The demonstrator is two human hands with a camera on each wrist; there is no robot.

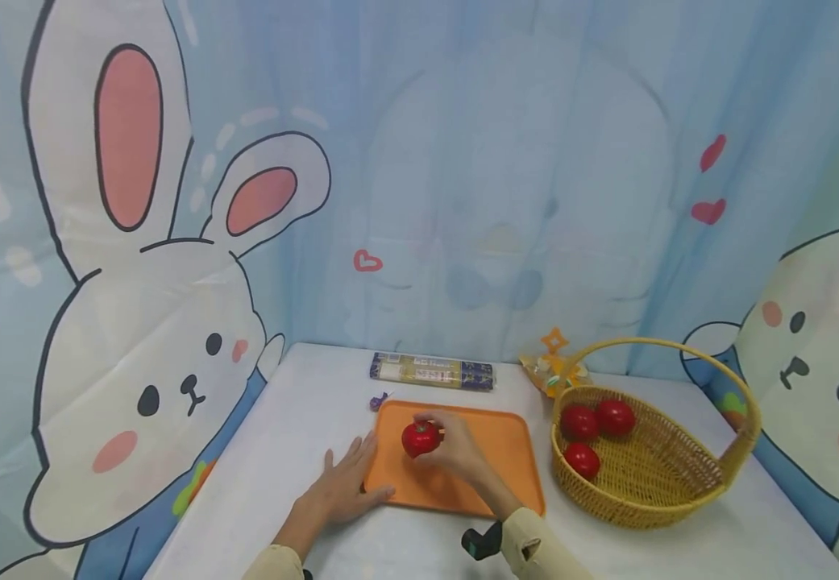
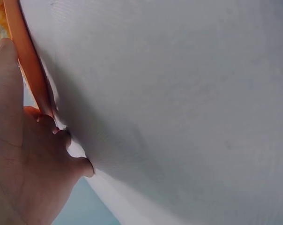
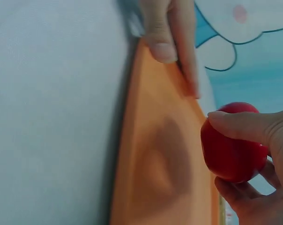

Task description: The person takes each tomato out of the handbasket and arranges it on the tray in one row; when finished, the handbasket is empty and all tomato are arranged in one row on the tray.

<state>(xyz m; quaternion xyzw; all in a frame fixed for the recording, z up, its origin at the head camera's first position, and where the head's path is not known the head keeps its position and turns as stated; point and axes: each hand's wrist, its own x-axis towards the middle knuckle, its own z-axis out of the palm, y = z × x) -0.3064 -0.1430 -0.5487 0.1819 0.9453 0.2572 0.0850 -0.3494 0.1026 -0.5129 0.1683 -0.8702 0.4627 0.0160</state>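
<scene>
A red tomato (image 1: 420, 439) is held in my right hand (image 1: 460, 451), above the orange tray (image 1: 509, 463). In the right wrist view, thumb and fingers pinch the tomato (image 3: 233, 152) from opposite sides, and a shadow falls on the tray (image 3: 155, 201) below. My left hand (image 1: 346, 485) lies at the tray's left side with its fingers stretched out and the thumb by the near left corner. The left wrist view shows this hand (image 2: 38, 164) against the tray's edge (image 2: 31, 61).
On the right stands a yellow wicker basket (image 1: 651, 515) with a tall handle and three red tomatoes (image 1: 616, 418) inside. Behind the tray lie a long, flat package (image 1: 432, 372) and a small purple item (image 1: 379, 401). An orange-decorated bag (image 1: 554, 370) sits behind the basket.
</scene>
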